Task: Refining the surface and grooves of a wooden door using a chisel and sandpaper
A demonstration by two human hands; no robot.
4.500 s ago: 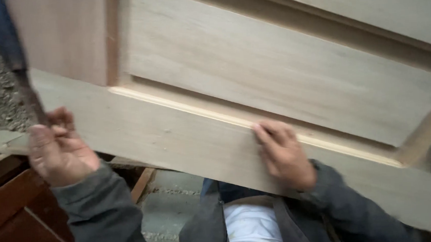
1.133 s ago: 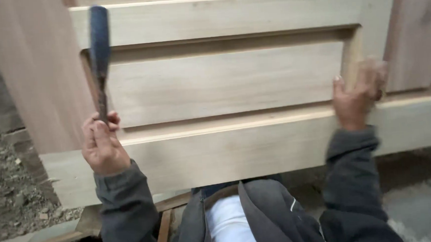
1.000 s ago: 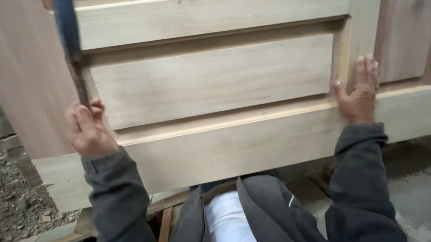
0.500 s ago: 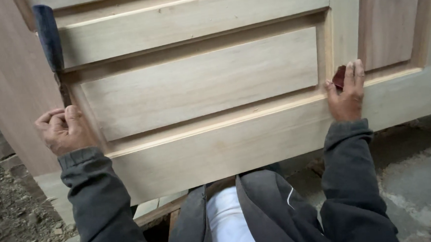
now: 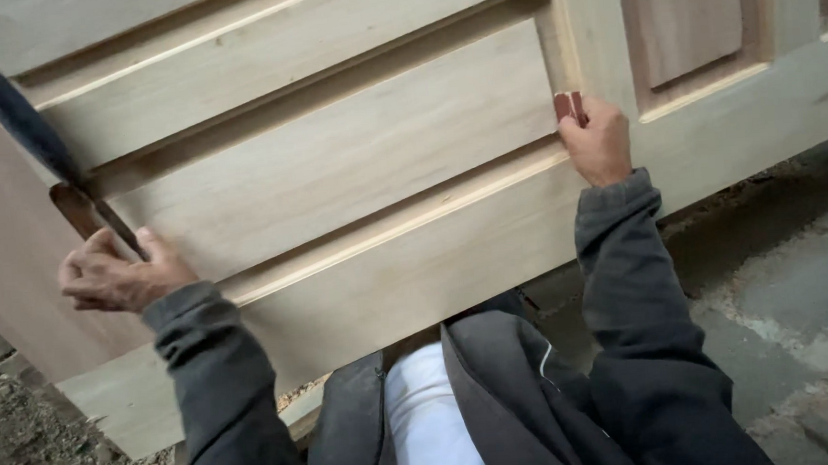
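Head view: our left hand (image 5: 115,277) grips one chisel (image 5: 40,150), blade raised. Our right hand (image 5: 600,140) pinches one reddish sanding block (image 5: 570,107) against one panelled wooden door (image 5: 352,160).

Grey concrete floor (image 5: 800,276) across lower right of frame; loose brown dirt and wood chips (image 5: 25,448) scattered directly on ground at lower left.

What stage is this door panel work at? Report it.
Done: the pale bare wooden panelled door looks assembled, mouldings cut. In hand: the right hand presses a small reddish sanding piece at a panel corner; the left hand holds a dark-bladed chisel. Left: wood remains unfinished.
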